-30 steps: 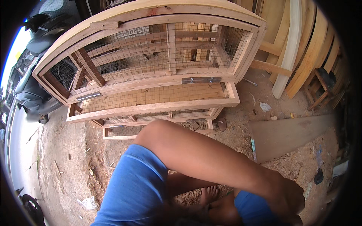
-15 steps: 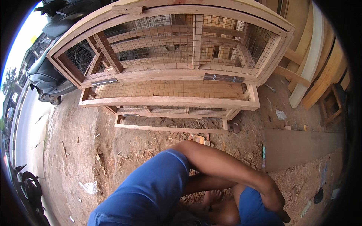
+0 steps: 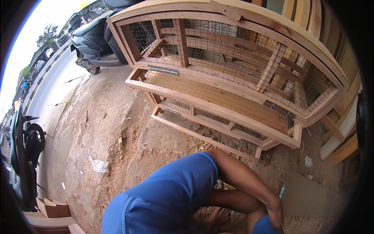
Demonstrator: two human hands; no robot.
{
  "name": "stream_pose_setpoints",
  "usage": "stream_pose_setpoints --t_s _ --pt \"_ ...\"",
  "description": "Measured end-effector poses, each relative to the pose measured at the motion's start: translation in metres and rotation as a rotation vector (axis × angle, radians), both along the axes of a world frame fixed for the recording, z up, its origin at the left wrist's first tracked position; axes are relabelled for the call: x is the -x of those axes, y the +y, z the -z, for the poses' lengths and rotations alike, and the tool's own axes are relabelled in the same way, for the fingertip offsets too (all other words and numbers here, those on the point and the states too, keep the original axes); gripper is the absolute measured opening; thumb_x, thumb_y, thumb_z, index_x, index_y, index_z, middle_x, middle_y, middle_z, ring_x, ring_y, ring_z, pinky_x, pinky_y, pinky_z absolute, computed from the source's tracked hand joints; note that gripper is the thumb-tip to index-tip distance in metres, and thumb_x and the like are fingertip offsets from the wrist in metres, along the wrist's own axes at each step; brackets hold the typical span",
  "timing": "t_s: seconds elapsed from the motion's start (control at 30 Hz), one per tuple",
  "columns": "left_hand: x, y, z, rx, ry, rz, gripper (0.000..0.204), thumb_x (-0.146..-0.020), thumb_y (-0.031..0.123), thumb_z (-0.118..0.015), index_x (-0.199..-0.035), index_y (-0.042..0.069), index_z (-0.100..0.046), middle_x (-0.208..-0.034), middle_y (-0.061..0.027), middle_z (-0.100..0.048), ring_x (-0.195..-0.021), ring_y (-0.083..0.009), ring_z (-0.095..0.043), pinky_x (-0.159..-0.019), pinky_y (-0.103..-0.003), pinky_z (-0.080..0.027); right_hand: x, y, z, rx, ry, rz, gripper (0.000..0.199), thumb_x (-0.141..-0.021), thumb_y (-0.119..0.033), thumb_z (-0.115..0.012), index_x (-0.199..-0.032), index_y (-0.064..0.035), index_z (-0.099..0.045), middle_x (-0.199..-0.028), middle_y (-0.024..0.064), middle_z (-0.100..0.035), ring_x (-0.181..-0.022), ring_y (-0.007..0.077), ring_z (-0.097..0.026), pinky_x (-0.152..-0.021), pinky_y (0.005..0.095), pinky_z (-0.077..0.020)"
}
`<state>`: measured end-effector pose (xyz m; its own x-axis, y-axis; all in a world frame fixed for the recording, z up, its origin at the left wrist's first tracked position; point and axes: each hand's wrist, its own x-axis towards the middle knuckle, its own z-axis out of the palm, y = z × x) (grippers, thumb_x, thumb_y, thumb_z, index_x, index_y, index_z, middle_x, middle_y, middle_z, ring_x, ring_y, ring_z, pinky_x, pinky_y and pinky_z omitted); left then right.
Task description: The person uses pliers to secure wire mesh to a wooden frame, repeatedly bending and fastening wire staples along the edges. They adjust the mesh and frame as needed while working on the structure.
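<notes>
Person bent low before the wooden cage; view has swung left since a second ago.

The one hand (image 3: 275, 210) in view hangs at the end of the bare arm that crosses the body, down by the knee in blue cloth; which hand it is cannot be told; fingers curled loosely, nothing seen in them; the other hand is hidden; a bare foot (image 3: 218, 218) stands on the dirt just beside; the blue shirt sleeve (image 3: 175, 187) fills the lower middle; compared with the earlier frames the arm sits lower and more to the right, and the wooden cage (image 3: 233, 74) with wire mesh has slid rightward; it stands well apart from the hand, untouched; a scooter (image 3: 97, 39) is parked behind its left end; boards (image 3: 335, 140) lean at right; sawdust and chips cover the ground (image 3: 97, 128).
</notes>
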<state>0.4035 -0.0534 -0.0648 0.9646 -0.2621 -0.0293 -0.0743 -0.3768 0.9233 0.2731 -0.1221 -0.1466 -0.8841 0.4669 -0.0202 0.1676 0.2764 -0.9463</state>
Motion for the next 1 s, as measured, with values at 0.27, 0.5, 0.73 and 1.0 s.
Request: stream_pose_setpoints --t_s 0.27,0.5,0.73,1.0 --pt "0.022 0.008 -0.004 -0.018 0.057 -0.134 0.074 -0.103 0.055 -0.036 -0.133 -0.009 -0.057 -0.139 -0.0275 -0.056 -0.126 -0.0394 -0.055 -0.105 -0.048 -0.042 0.028 0.004 0.002 -0.04 0.021 -0.087 0.028 -0.091 -0.029 -0.068 -0.098 -0.0019 -0.068 -0.091 0.0128 -0.068 -0.085 0.0273 -0.066 -0.077 0.0387 -0.0526" --pt "0.031 0.008 -0.003 -0.016 0.078 -0.165 0.073 -0.103 0.055 -0.037 -0.132 -0.009 -0.057 -0.137 -0.0279 -0.057 -0.125 -0.0399 -0.055 -0.104 -0.048 -0.042 0.032 0.003 0.004 -0.045 0.022 -0.098 0.028 -0.091 -0.029 -0.068 -0.098 -0.0018 -0.068 -0.091 0.013 -0.069 -0.085 0.0277 -0.066 -0.077 0.0389 -0.0526" --pt "0.033 0.007 -0.003 -0.01 0.094 -0.177 0.072 -0.103 0.054 -0.037 -0.131 -0.009 -0.058 -0.136 -0.0283 -0.057 -0.124 -0.0405 -0.056 -0.104 -0.048 -0.043 0.033 0.001 0.004 -0.048 0.028 -0.099 0.028 -0.091 -0.029 -0.068 -0.098 -0.0018 -0.068 -0.092 0.0132 -0.069 -0.085 0.028 -0.067 -0.078 0.0391 -0.0527" --pt "0.034 0.005 -0.003 -0.006 0.102 -0.192 0.071 -0.103 0.053 -0.037 -0.13 -0.009 -0.059 -0.134 -0.0287 -0.058 -0.123 -0.0411 -0.056 -0.103 -0.048 -0.043 0.034 0.0 0.005 -0.05 0.032 -0.1 0.029 -0.091 -0.029 -0.068 -0.098 -0.0017 -0.068 -0.092 0.0135 -0.069 -0.086 0.0285 -0.067 -0.078 0.0393 -0.0528"
